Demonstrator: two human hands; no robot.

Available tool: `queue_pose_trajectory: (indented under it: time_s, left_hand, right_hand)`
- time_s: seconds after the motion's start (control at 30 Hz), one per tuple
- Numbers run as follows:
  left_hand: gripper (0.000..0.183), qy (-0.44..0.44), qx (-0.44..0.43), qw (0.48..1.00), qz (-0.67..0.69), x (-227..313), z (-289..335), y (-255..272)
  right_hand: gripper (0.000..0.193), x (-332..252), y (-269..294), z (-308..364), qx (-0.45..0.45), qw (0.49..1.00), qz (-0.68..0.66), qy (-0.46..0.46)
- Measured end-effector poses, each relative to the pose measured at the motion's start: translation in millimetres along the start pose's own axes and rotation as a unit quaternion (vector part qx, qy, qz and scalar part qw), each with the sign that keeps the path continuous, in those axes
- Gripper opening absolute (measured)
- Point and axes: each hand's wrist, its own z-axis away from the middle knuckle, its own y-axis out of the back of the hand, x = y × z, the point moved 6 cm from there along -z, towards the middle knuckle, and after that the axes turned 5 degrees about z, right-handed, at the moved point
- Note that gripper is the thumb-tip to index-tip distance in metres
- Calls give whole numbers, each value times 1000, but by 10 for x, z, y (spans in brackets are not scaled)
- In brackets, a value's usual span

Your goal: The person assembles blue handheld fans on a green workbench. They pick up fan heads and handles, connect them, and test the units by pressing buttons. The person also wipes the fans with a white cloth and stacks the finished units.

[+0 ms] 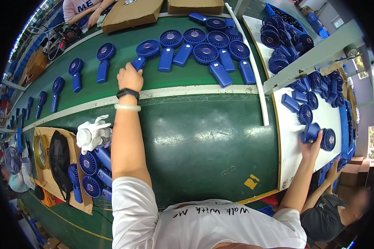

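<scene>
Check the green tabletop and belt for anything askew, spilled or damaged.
The ragged yellow patch on the tabletop, near right, looks odd: broken up, perhaps torn tape. On the belt, handheld fans crowd and overlap beside the white bar, unlike the spaced row leftward. I see no spill.

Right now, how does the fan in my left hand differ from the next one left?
The held fan has its handle partly covered by the left hand; the next fan is untouched, handle uncovered. Held fan's head looks flatter; next fan's looks rounder. Both are blue.
</scene>
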Motion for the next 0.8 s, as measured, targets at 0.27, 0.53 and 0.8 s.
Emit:
queue_pose_trajectory:
  time_s: [0.27, 0.53, 0.8]
  left_hand:
    - [42, 170, -396, 223, 874, 618, 2285, 99]
    - [49, 118, -379, 233, 888, 486, 2629, 118]
    - [60, 133, -276, 435, 847, 344, 2569, -19]
  right_hand:
    - [49, 200, -186, 38, 61, 934, 257, 241]
    - [29, 1509, -2017, 1004, -316, 816, 410, 257]
    - [55, 2157, -3377, 915, -177, 541, 708, 418]
